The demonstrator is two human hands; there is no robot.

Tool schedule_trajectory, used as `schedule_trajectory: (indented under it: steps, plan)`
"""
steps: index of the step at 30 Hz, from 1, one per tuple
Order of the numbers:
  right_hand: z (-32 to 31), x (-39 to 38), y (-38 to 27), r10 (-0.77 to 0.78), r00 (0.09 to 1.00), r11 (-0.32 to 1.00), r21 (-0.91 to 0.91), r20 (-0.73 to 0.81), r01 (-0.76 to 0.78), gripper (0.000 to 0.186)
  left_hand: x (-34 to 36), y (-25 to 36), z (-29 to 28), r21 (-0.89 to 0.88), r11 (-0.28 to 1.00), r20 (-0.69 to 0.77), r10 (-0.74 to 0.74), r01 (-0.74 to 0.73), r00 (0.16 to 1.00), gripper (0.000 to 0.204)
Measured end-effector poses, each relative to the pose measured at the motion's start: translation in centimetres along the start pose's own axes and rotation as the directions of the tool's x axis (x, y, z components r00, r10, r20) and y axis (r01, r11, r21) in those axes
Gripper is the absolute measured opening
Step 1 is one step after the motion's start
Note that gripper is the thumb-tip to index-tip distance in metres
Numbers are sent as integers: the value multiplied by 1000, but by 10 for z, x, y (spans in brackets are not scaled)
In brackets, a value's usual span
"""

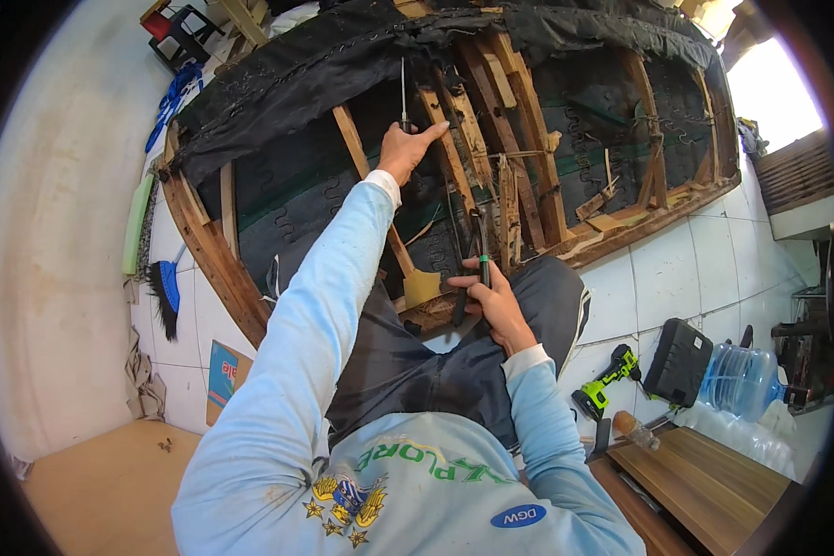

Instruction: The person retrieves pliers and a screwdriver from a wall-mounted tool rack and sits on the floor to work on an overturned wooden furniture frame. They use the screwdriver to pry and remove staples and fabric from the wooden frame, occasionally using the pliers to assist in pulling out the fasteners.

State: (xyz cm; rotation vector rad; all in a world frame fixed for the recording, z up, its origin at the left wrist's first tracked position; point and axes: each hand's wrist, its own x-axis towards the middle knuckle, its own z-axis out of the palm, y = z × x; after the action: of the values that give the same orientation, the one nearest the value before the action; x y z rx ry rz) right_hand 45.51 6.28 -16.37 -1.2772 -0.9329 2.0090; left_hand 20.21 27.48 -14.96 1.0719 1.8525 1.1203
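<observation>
An upturned sofa frame (pixel 539 139) of rough wooden slats lies before me, with torn black cloth (pixel 296 74) along its far side. My left hand (pixel 406 151) reaches into the middle, its fingers closed round the dark handle of a screwdriver (pixel 403 91) whose thin metal shaft points away from me. The left thumb stretches right, against a wooden slat (pixel 454 153). Closer to me, my right hand (pixel 499 304) grips pliers (pixel 484 269) with black and green handles, jaws toward splintered wood (pixel 508 208). Whether the jaws hold anything is too small to tell.
A green drill (pixel 608 382), a black case (pixel 678 361) and a large blue water bottle (pixel 741 380) stand at the right. A blue brush (pixel 165 292) lies left on white tiles. Beside me are a brown board (pixel 111 482) and a wooden panel (pixel 704 477).
</observation>
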Motion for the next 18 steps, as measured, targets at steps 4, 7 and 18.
schedule_trajectory:
  steps: [4, 7, 18]
  plan:
    - [-8, 0, 18, -149, 987, 960, -229, 59, 159, 46, -5, -1, -2, 24, 995, -7, 98, -97, 995, 65]
    - [-1, -3, 34, -285, 952, 794, -529, 112, 300, 44, -12, 7, -1, 101, 969, -34, 229, -225, 973, 57]
    - [-6, 0, 0, -170, 985, 978, 129, 16, 166, 47, -61, -24, -44, 198, 940, 173, 245, -277, 954, 41]
